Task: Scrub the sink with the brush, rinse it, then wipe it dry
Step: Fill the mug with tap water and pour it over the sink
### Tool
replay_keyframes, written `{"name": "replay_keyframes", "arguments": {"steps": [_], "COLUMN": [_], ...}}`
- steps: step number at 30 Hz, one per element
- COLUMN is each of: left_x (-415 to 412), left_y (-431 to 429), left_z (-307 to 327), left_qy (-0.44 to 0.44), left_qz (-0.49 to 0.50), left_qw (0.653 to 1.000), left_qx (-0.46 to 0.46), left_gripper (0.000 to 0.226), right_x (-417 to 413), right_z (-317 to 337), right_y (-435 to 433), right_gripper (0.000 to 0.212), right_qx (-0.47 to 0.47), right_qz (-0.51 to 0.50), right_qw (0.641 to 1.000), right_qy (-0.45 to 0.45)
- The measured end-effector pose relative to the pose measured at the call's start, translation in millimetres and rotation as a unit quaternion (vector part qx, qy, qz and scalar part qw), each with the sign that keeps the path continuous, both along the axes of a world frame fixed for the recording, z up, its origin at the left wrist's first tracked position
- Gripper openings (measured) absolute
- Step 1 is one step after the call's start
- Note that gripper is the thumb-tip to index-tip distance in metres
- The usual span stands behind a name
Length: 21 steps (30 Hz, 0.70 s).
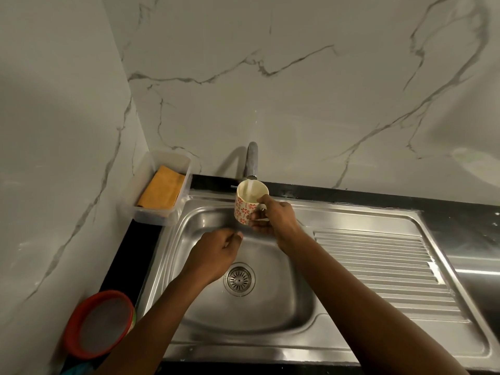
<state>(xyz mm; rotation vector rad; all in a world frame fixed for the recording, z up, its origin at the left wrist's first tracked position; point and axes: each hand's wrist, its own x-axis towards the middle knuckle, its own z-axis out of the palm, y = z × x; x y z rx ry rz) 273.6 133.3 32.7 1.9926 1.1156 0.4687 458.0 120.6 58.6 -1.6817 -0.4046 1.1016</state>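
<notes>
**Both arms reaching out front**

Right hand (276, 216) is gripping a floral mug (247, 205) by its handle, arm stretching well forward. Left hand (216, 253) is hanging lower and nearer, fingers loosely curled, holding nothing.

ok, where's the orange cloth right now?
Head view, left side: the orange cloth lies inside the clear plastic tub on the counter in the back corner, against the wall, just left of the sink and the tap.
</notes>
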Motion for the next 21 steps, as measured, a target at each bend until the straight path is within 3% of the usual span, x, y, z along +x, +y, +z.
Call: {"name": "replay_keyframes", "arguments": {"steps": [21], "left_x": [0.1], "left_y": [8.9], "left_z": [-10.3], "left_qy": [0.006], "left_qz": [-0.001], "left_qw": [1.0], "left_qx": [-0.002], "left_gripper": [0.041], "right_x": [0.3], "right_z": [-2.9], "right_y": [3.9], "right_gripper": [0.029], "right_qx": [0.002], "right_qz": [0.009], "right_qw": [1.0], "right_qy": [-0.002]}}
